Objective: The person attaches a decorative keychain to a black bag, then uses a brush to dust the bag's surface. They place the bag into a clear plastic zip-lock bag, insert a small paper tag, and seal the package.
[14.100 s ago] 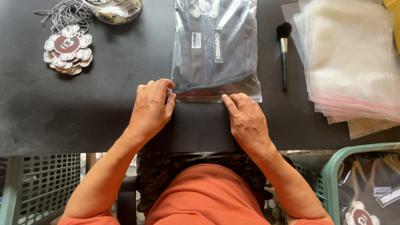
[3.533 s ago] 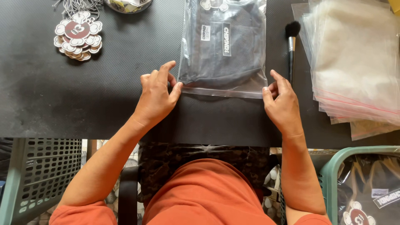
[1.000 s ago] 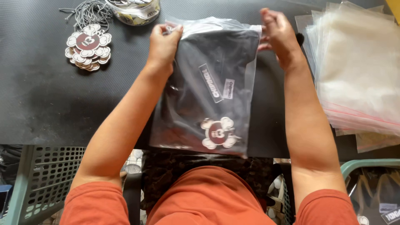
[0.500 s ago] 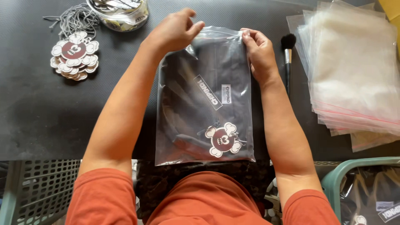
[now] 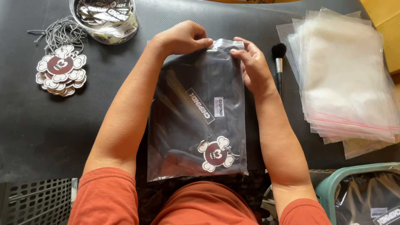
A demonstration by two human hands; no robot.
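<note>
A clear plastic zip bag (image 5: pixel 196 112) holding a folded black garment and a red-and-white cartoon hang tag (image 5: pixel 216 153) lies lengthwise on the black table (image 5: pixel 37 129), its lower end over the table's near edge. My left hand (image 5: pixel 183 38) pinches the bag's far top edge, fingers closed on the seal strip. My right hand (image 5: pixel 252 66) grips the same top edge at its right corner. Both forearms run along the bag's sides.
A stack of empty clear zip bags (image 5: pixel 346 79) lies at the right. A black brush (image 5: pixel 278 62) sits beside my right hand. A pile of cartoon tags on strings (image 5: pixel 60 71) and a clear tub of labels (image 5: pixel 106 18) are at the far left. A green basket (image 5: pixel 362 196) holds packed bags.
The bag was lifted off the table, turned end for end and laid down again. Both hands moved from its near edge to its far edge and now pinch closer together.
</note>
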